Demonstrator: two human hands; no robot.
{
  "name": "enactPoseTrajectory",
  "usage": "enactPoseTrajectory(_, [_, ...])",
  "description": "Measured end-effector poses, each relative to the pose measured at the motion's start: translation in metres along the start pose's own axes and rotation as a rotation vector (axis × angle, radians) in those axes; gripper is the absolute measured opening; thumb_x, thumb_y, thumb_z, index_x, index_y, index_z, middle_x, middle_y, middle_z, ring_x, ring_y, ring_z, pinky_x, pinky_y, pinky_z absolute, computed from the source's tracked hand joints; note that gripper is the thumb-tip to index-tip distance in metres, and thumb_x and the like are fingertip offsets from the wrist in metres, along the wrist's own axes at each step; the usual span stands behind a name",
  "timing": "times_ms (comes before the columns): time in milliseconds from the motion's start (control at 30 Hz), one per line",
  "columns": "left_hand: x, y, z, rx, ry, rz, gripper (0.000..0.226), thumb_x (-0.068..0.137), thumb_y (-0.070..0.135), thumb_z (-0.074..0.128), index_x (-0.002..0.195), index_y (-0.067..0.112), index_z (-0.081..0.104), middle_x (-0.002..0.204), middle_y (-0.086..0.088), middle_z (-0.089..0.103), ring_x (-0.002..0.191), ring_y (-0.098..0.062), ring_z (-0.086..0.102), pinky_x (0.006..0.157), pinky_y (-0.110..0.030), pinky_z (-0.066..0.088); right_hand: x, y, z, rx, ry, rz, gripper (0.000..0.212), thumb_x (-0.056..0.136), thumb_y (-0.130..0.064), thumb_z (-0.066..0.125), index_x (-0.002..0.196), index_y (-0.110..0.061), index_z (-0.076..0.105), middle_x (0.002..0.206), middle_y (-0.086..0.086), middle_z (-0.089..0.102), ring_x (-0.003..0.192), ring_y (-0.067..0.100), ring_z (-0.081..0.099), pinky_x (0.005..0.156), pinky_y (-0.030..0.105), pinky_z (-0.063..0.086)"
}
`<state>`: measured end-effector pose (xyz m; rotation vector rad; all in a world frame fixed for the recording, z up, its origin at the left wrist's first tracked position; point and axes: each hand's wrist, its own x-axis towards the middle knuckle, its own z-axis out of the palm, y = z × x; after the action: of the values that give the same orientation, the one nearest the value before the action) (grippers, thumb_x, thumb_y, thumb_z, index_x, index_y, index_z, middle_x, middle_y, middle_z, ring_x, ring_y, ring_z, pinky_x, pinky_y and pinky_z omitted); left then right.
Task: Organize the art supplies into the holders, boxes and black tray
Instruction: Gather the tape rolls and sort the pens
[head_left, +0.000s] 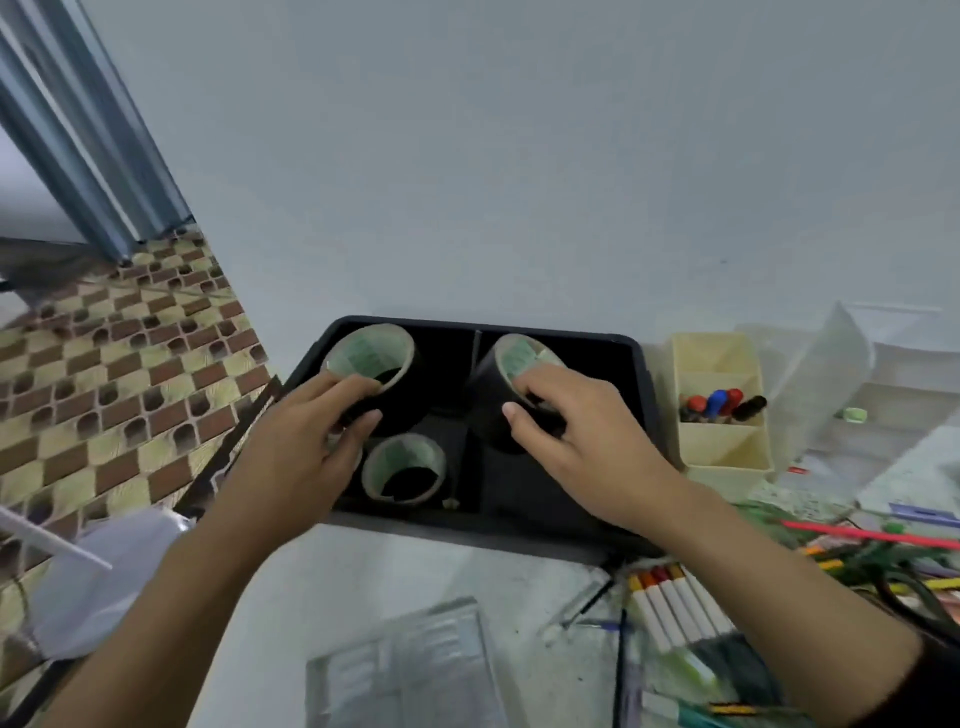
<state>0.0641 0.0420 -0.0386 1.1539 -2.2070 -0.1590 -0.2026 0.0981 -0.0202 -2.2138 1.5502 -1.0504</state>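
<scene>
A black tray (631, 358) sits against the wall with three black tape rolls in it. My left hand (306, 441) grips the back-left tape roll (371, 356), fingers over its rim and thumb on its side. My right hand (571, 441) grips the tilted back-right tape roll (511, 358), fingers reaching into its core. A third tape roll (405, 470) stands free at the tray's front left, beside my left hand.
A cream holder (722, 447) with red, blue and black markers (719, 402) stands right of the tray. A clear plastic box (821, 374) lies behind it. White markers (675, 603), pens and coloured sticks (872, 535) are scattered front right. A clear lid (405, 670) lies in front.
</scene>
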Motion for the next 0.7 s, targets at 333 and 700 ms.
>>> enactPoseTrajectory(333, [0.056, -0.115, 0.020, 0.177, -0.317, -0.020, 0.026, 0.099, 0.025, 0.058, 0.124, 0.025, 0.063, 0.114, 0.002, 0.066, 0.105, -0.026, 0.061, 0.083, -0.042, 0.052, 0.092, 0.015, 0.088, -0.322, -0.169, -0.125, 0.022, 0.102, -0.025, 0.050, 0.102, -0.012, 0.067, 0.095, 0.002, 0.065, 0.088, 0.024, 0.060, 0.076, 0.040, 0.049])
enactPoseTrajectory(700, [0.043, -0.129, 0.048, 0.419, -0.394, 0.092, 0.056, 0.094, 0.056, 0.027, 0.097, 0.028, 0.074, 0.072, 0.006, 0.062, 0.091, -0.018, 0.046, 0.078, -0.036, 0.029, 0.095, 0.017, 0.126, -0.477, -0.506, -0.032, 0.028, 0.099, -0.026, 0.046, 0.084, -0.009, 0.063, 0.083, 0.006, 0.064, 0.073, 0.029, 0.059, 0.068, 0.042, 0.052])
